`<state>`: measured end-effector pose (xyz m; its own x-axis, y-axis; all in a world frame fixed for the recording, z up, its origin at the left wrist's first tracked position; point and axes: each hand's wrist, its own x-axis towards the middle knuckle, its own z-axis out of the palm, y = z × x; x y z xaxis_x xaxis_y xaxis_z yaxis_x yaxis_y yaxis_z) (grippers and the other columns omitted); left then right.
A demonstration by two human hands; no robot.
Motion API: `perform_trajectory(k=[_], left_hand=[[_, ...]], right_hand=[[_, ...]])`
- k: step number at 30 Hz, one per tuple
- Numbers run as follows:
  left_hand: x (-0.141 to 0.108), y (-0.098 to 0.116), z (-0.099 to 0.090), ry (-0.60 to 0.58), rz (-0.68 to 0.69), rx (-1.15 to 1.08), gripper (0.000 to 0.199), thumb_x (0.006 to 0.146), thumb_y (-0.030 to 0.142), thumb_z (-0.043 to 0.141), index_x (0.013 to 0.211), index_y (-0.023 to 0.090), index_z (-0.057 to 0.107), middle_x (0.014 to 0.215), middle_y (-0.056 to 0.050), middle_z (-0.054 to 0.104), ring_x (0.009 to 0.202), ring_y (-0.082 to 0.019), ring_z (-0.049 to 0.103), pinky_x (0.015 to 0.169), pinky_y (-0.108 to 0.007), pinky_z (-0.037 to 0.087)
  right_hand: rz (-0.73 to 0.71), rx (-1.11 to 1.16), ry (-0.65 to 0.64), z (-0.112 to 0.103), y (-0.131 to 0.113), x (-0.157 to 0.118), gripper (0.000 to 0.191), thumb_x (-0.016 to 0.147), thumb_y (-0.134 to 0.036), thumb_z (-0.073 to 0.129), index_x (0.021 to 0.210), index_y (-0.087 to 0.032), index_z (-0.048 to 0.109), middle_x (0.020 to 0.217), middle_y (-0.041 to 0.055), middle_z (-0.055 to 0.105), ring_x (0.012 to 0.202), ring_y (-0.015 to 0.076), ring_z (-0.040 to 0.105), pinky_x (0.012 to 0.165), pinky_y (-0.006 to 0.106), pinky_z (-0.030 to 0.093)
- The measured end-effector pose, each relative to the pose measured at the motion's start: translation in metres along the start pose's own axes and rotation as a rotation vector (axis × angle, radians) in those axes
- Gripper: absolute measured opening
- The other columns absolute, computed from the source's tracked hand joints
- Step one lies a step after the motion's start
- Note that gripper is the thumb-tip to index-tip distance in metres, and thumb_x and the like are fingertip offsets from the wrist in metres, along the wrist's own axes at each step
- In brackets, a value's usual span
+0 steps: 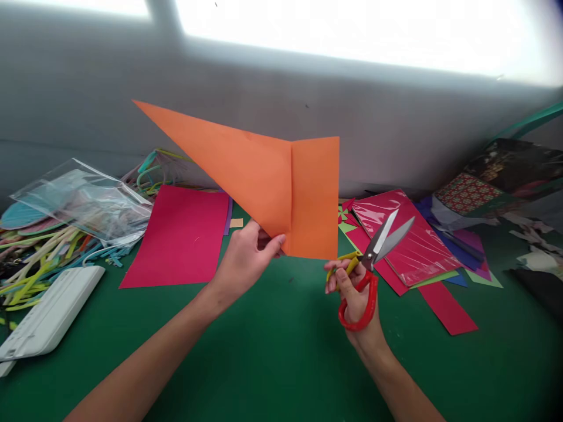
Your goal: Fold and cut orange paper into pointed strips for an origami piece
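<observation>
An orange sheet of paper [264,181], cut to a long point at its upper left and creased near its right part, is held up above the green table [281,351]. My left hand [250,252] pinches its bottom edge between thumb and fingers. In my right hand [356,293] are scissors [367,281] with one red and one yellow handle. Their blades are parted and point up to the right, beside the paper's lower right corner and apart from my left hand.
A red sheet [180,234] lies at the left, near clear plastic bags [101,199], colourful strips [48,252] and a white device [53,310]. Wrapped red paper [409,240], paper offcuts [448,308] and a patterned piece [468,193] are at the right. A grey wall [281,88] stands behind.
</observation>
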<state>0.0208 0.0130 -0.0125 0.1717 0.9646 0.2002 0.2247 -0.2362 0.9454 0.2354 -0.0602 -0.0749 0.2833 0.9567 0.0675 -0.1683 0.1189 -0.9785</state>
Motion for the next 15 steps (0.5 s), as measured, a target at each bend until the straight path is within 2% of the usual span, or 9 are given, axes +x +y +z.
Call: perform_trajectory(k=[2,4,8,10,13,15], left_hand=[[-0.007,-0.005,0.006,-0.067,0.022,0.045,0.018,0.097,0.036,0.069,0.101,0.019,0.065,0.089,-0.004,0.080,0.080,-0.023,0.079,0.070,-0.031,0.065],[-0.012,-0.010,0.014,-0.122,0.060,0.128,0.015,0.098,0.034,0.067,0.098,0.019,0.066,0.092,-0.006,0.081,0.084,-0.024,0.079,0.071,-0.031,0.064],[-0.017,-0.017,0.025,-0.207,0.104,0.246,0.012,0.101,0.030,0.061,0.100,0.019,0.067,0.094,-0.006,0.081,0.085,-0.024,0.079,0.069,-0.031,0.061],[-0.020,-0.020,0.029,-0.223,0.100,0.251,0.012,0.102,0.029,0.060,0.103,0.019,0.067,0.094,-0.005,0.081,0.086,-0.024,0.079,0.069,-0.031,0.060],[-0.023,-0.022,0.035,-0.238,0.072,0.190,0.013,0.102,0.031,0.060,0.107,0.020,0.066,0.096,-0.006,0.080,0.088,-0.024,0.079,0.072,-0.032,0.062],[-0.026,-0.022,0.040,-0.222,0.047,0.051,0.031,0.102,0.032,0.063,0.130,0.021,0.059,0.105,-0.007,0.080,0.096,-0.024,0.079,0.079,-0.033,0.064]], right_hand=[[-0.041,-0.019,0.045,-0.004,-0.007,0.010,0.032,0.093,-0.050,0.076,0.108,-0.026,0.061,0.111,0.0047,0.067,0.067,0.0137,0.060,0.063,0.031,0.054],[-0.046,-0.015,0.046,-0.006,-0.014,0.017,0.035,0.093,-0.054,0.074,0.114,-0.028,0.063,0.117,0.0069,0.068,0.077,0.0177,0.067,0.063,0.031,0.056],[-0.048,0.006,-0.056,-0.008,-0.027,0.024,0.051,0.095,-0.069,0.060,0.126,-0.029,0.063,0.120,0.0126,0.071,0.110,0.0318,0.072,0.079,0.042,0.063],[-0.067,0.007,-0.105,-0.008,-0.030,0.024,0.061,0.097,-0.076,0.049,0.133,-0.028,0.062,0.124,0.0143,0.072,0.119,0.0349,0.070,0.088,0.048,0.062],[-0.105,-0.028,-0.054,-0.007,-0.031,0.024,0.057,0.098,-0.063,0.061,0.142,-0.027,0.059,0.132,0.0146,0.070,0.126,0.0355,0.067,0.094,0.050,0.062],[-0.123,-0.040,0.001,-0.006,-0.030,0.022,0.055,0.095,-0.048,0.071,0.144,-0.027,0.057,0.138,0.0142,0.068,0.127,0.0349,0.066,0.095,0.048,0.062]])
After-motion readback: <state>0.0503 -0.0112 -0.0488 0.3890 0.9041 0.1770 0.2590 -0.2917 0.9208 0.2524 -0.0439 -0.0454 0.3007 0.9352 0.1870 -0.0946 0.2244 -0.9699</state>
